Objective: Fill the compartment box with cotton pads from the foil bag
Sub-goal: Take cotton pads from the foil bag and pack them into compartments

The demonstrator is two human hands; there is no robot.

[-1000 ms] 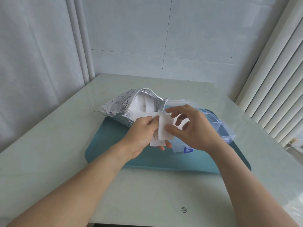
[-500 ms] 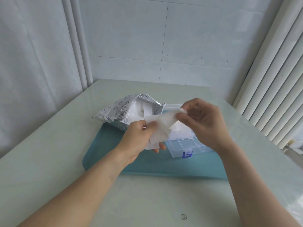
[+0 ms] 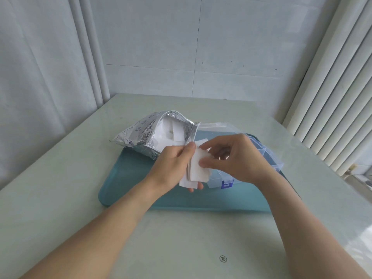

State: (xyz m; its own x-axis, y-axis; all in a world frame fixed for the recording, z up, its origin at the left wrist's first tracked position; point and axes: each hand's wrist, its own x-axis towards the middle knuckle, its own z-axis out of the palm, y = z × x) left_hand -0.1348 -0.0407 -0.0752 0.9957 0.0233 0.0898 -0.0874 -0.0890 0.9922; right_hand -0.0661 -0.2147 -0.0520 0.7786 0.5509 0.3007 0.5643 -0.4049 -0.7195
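The left hand (image 3: 173, 164) grips the cotton pads (image 3: 196, 168), long axis upright; the right hand (image 3: 235, 158) pinches the front pad, the compartment box (image 3: 267, 158) apparently at three o'clock.

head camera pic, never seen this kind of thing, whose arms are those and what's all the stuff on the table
The camera sits on a person's head and looks down, so the two bare arms are the wearer's own. On the pale table lies a teal tray. On it rest an open foil bag full of white cotton pads, and a clear compartment box with a blue latch, its lid open. The left hand holds a small stack of cotton pads. The right hand pinches the front pad of that stack between thumb and fingers.
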